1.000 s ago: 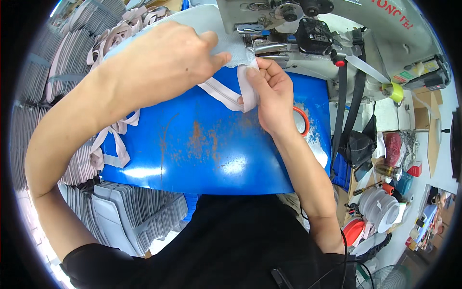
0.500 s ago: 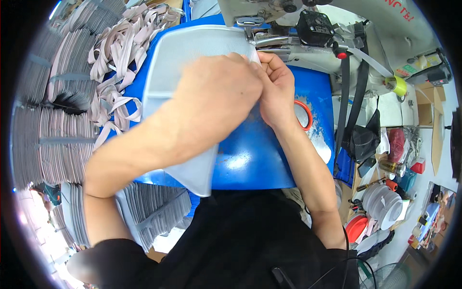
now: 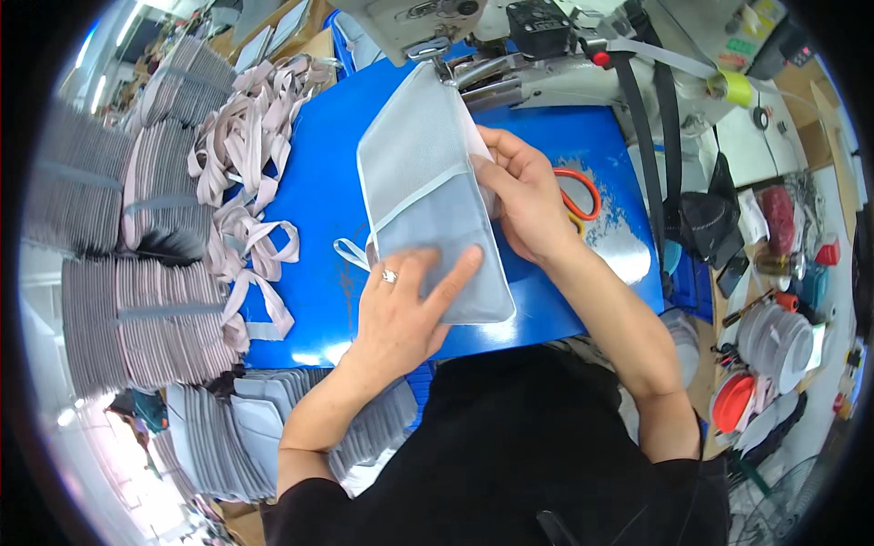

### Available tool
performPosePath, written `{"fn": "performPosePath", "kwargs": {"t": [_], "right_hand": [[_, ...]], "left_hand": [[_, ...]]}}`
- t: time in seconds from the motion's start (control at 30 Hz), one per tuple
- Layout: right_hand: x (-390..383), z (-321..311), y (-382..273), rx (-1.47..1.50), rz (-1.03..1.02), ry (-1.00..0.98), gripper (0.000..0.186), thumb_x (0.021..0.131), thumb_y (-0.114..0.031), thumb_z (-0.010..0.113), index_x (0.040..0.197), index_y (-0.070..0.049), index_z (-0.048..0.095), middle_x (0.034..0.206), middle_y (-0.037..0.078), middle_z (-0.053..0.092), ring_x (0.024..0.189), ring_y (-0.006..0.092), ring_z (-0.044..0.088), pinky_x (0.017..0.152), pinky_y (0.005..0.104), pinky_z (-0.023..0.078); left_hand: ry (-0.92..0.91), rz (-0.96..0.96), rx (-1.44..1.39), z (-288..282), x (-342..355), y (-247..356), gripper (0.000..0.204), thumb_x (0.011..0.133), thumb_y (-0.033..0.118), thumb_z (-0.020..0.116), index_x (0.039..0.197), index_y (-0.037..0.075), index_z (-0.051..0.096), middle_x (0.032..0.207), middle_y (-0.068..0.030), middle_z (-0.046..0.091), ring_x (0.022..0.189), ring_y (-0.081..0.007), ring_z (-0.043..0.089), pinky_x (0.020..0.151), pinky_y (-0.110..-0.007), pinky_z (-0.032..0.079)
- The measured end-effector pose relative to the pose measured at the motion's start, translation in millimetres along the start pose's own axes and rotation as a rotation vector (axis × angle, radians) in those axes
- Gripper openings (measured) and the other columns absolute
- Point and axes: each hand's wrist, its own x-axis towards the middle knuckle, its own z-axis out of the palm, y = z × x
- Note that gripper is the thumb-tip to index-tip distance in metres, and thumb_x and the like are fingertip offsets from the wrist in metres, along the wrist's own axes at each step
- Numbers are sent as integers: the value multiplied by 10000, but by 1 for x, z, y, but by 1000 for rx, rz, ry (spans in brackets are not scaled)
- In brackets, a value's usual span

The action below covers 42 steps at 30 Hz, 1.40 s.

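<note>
A light grey fabric piece [image 3: 419, 159] with a seam band across it stands at a slant, its top under the sewing machine's presser foot [image 3: 428, 55]. My right hand [image 3: 519, 187] grips its right edge and a pale pink strip [image 3: 475, 135], thumb in front. My left hand [image 3: 401, 309], with a ring on a finger, lies on the lower part with fingers spread, blurred at the tips. Behind my right hand, red-orange-handled scissors [image 3: 592, 196] lie on the worn blue tabletop [image 3: 323, 173].
Bundled stacks of grey and pink pieces [image 3: 159, 323] fill the left, beside a tangle of pink straps [image 3: 250, 127]. More grey stacks [image 3: 255, 428] lie below the table. Black straps [image 3: 637, 136] hang at the right, near plastic spools or dishes [image 3: 774, 341] and tools.
My left hand has moved from over the top, across the work, down to its lower part. The grey piece now slants upright, more narrowly placed. My right hand is slightly lower.
</note>
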Motion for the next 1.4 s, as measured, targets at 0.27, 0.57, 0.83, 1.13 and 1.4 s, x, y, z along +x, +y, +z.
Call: {"fn": "performPosePath", "kwargs": {"t": [0.27, 0.57, 0.83, 1.13, 1.4], "right_hand": [[-27, -8, -7, -11, 49, -29, 317, 1094, -91, 558, 1374, 55, 584, 1111, 94, 753, 956, 92, 706, 816, 235, 559], [-6, -8, -4, -31, -9, -54, 331, 1077, -80, 583, 1376, 60, 581, 1109, 96, 759, 974, 91, 702, 849, 232, 547], [30, -4, -2, -46, -13, -47, 385, 1019, -65, 646, 1377, 59, 578, 1174, 101, 735, 1011, 129, 705, 919, 267, 547], [49, -4, 11, -62, -107, 24, 220, 1013, -58, 667, 1213, 30, 641, 1100, 100, 746, 945, 117, 701, 873, 264, 551], [47, -6, 11, -83, -82, 15, 227, 1036, -61, 635, 1229, 58, 618, 1094, 129, 753, 969, 135, 708, 860, 274, 557]], "left_hand": [[-207, 162, 260, -63, 35, -6, 703, 824, 129, 680, 1509, 257, 590, 809, -34, 370, 601, -149, 505, 469, -284, 503], [-291, 228, 307, -76, 82, -57, 666, 840, 137, 681, 1492, 220, 578, 926, -84, 538, 683, -208, 672, 555, -338, 564], [-234, 264, 324, -75, 116, -100, 617, 837, 75, 694, 1424, 260, 652, 919, -96, 547, 666, -259, 666, 599, -392, 560], [-144, 320, 337, -70, 144, -122, 452, 811, 65, 703, 1257, 106, 758, 917, -144, 641, 677, -318, 691, 627, -421, 564], [-98, 195, 363, -45, 136, -80, 358, 785, 30, 689, 1133, -43, 731, 924, -188, 691, 711, -345, 725, 631, -412, 584]]}}
